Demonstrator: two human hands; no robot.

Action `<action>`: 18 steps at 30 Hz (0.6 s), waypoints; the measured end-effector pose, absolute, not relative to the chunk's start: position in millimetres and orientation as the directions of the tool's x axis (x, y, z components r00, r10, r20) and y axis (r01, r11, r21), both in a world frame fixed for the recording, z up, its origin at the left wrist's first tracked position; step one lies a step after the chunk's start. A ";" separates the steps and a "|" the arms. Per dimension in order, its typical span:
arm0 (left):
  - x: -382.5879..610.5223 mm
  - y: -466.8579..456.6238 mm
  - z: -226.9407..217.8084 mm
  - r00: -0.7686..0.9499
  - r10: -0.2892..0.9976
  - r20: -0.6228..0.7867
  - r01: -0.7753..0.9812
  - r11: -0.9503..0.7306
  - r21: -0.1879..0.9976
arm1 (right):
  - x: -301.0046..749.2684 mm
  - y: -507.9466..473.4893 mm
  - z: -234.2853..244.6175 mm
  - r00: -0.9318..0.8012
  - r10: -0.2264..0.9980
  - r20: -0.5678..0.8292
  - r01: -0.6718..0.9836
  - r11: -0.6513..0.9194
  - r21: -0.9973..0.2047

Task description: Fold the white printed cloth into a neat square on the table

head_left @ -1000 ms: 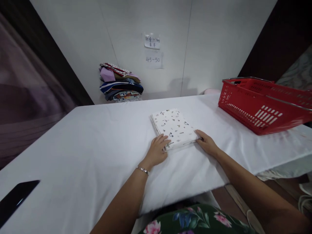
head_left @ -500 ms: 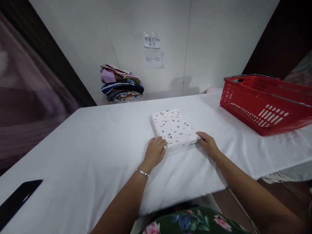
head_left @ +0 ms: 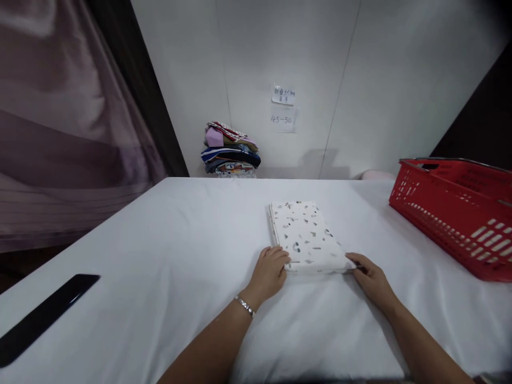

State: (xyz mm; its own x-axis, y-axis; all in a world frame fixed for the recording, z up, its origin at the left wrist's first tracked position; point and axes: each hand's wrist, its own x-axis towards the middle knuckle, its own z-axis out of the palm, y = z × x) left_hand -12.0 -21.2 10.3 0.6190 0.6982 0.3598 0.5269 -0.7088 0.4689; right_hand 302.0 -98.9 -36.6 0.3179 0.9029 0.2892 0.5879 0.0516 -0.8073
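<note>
A folded white cloth (head_left: 306, 234) with small grey and tan printed shapes lies flat on the white-covered table (head_left: 192, 234). At its near left corner, my left hand (head_left: 271, 269) has its fingers closed on the edge; a silvery bracelet circles that wrist. My right hand (head_left: 372, 280) pinches the near right corner between thumb and fingers. Several folded layers show along the cloth's left and near edges.
A red plastic basket (head_left: 452, 213) with a metal handle stands at the right. Behind the table's far edge rises a stack of folded fabrics (head_left: 231, 152). A flat black object (head_left: 48, 317) lies at the left, and paper signs (head_left: 284, 118) hang on the wall.
The camera view has shifted, so everything appears farther right and mostly lower. Both hands keep their hold on the same corners of the folded cloth, which looks unchanged.
</note>
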 end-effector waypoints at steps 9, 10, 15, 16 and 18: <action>-14.3 -22.5 13.2 0.599 0.712 0.366 0.489 -0.687 0.537 | 298.9 -103.4 -17.6 0.376 0.909 0.177 0.507 -0.042 -0.861; -14.7 -22.8 13.9 0.597 0.715 0.364 0.488 -0.683 0.543 | 297.8 -102.6 -17.3 0.406 0.896 0.182 0.512 -0.058 -0.857; -15.0 -22.2 16.6 0.572 0.734 0.366 0.458 -0.656 0.600 | 292.8 -82.8 -15.0 0.393 0.851 0.347 0.634 0.022 -0.773; -14.6 -21.4 16.5 0.564 0.738 0.370 0.448 -0.650 0.614 | 291.6 -75.1 -13.0 0.349 0.858 0.376 0.667 0.054 -0.743; -13.7 -19.5 15.1 0.546 0.742 0.389 0.425 -0.645 0.635 | 288.9 -55.9 -7.4 0.274 0.884 0.379 0.724 0.069 -0.686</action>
